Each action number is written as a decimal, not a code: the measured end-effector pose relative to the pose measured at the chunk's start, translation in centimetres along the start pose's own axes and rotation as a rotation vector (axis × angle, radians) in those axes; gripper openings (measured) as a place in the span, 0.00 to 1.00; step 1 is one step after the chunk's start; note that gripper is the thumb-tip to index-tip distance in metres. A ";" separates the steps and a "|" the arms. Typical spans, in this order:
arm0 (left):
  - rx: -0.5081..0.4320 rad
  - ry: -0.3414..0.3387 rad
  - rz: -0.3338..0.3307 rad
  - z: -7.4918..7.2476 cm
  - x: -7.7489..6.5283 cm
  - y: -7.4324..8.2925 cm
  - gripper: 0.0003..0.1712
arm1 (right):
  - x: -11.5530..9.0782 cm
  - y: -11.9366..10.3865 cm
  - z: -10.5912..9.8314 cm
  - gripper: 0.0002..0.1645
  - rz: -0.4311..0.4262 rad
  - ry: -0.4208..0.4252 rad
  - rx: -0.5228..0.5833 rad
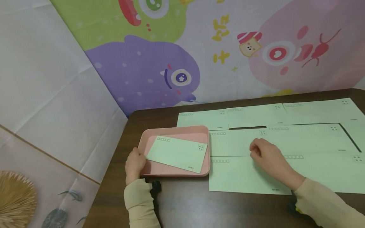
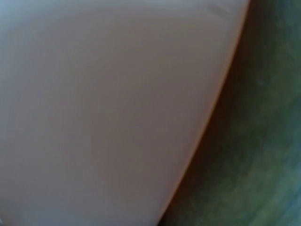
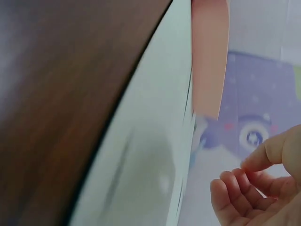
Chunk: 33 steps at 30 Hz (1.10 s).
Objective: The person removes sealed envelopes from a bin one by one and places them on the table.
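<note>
My left hand (image 1: 135,162) grips the left rim of a pink tray (image 1: 162,169) standing on the table. One pale green envelope (image 1: 176,155), printed with postcode boxes and a stamp square, lies at a slant in the tray. In the left wrist view, the blurred tray (image 2: 117,117) fills most of the picture. Over the envelopes at the right, my right hand (image 1: 269,158) is held with loosely curled fingers and nothing in them. The right wrist view shows that hand (image 3: 263,183) with its thumb near the index fingertip, apart from the envelope surface (image 3: 141,155).
Several matching envelopes (image 1: 308,139) lie in rows right of the tray, some edges meeting or overlapping. Dark table surface (image 1: 194,205) shows in front of the tray. A cartoon-printed cloth (image 1: 222,79) hangs behind the table, and a pale printed cloth (image 1: 57,79) at the left.
</note>
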<state>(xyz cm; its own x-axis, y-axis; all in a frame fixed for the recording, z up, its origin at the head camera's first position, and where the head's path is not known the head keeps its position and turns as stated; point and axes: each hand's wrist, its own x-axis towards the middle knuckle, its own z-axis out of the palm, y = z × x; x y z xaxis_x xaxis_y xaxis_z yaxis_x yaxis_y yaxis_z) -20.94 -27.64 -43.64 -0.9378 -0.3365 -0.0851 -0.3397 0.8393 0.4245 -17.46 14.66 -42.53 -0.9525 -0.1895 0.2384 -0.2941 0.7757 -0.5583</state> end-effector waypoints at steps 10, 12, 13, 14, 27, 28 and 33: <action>-0.011 0.000 -0.002 0.2 0.1 0.0 0.21 | 2.9 -5.4 3.7 0.11 -0.073 -0.048 -0.005; -0.017 0.000 -0.006 0.3 0.1 0.0 0.21 | 3.3 -6.0 4.1 0.15 -0.110 -0.048 -0.040; -0.018 0.000 -0.008 0.3 0.0 0.1 0.21 | 3.5 -6.2 4.4 0.16 -0.132 -0.047 -0.053; -0.019 0.002 -0.010 0.3 0.0 0.1 0.21 | 3.7 -6.4 4.6 0.17 -0.156 -0.045 -0.066; -0.015 0.002 -0.017 0.2 -0.1 0.1 0.21 | 6.1 -8.3 7.8 0.37 -0.367 -0.244 -0.358; -0.016 0.001 -0.015 0.2 -0.1 0.1 0.21 | 6.1 -8.4 7.9 0.38 -0.359 -0.267 -0.375; -0.012 0.013 -0.008 0.2 -0.1 0.0 0.19 | 6.5 -8.8 8.5 0.42 -0.330 -0.347 -0.463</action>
<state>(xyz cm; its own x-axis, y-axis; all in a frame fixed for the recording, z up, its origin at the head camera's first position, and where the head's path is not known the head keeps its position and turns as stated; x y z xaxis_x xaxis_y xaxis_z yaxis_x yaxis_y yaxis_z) -20.86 -27.58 -43.79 -0.9341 -0.3488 -0.0765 -0.3461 0.8316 0.4345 -21.74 1.52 -42.83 -0.8115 -0.5838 0.0256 -0.5838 0.8077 -0.0828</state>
